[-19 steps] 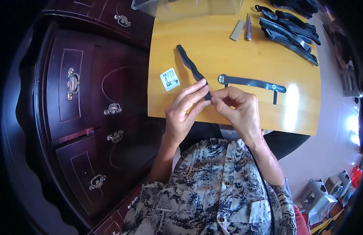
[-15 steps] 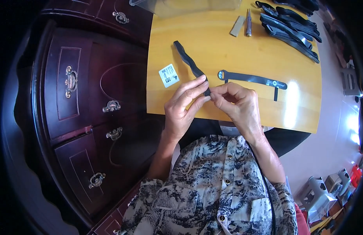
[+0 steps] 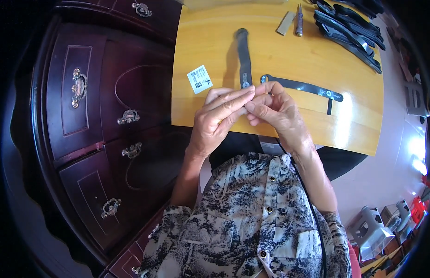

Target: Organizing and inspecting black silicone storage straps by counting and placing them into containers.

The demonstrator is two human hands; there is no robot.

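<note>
Head view: dark wood cabinet (image 3: 147,109) fills our left side, its drawers fitted with metal pulls. Yellow wooden tabletop (image 3: 205,46) lies ahead of us; a pile of black straps (image 3: 349,34) occupies its far right. Both hands meet near its front edge. Our left hand (image 3: 217,118) has its fingers extended and pressed together, thumb beneath, gripping the near end of a dark grey strap (image 3: 244,58), which points away from us. Those fingers hide the gripped end. Our right hand (image 3: 280,113) is bent in, thumb tip against the left fingertips; we cannot tell what it pinches. Second strap (image 3: 301,86) lies flat beyond the right hand. Smaller items: white label (image 3: 199,78), left of the held strap; brown strip (image 3: 285,23) beside a slim pen-like tool (image 3: 299,21), farther back.
</note>
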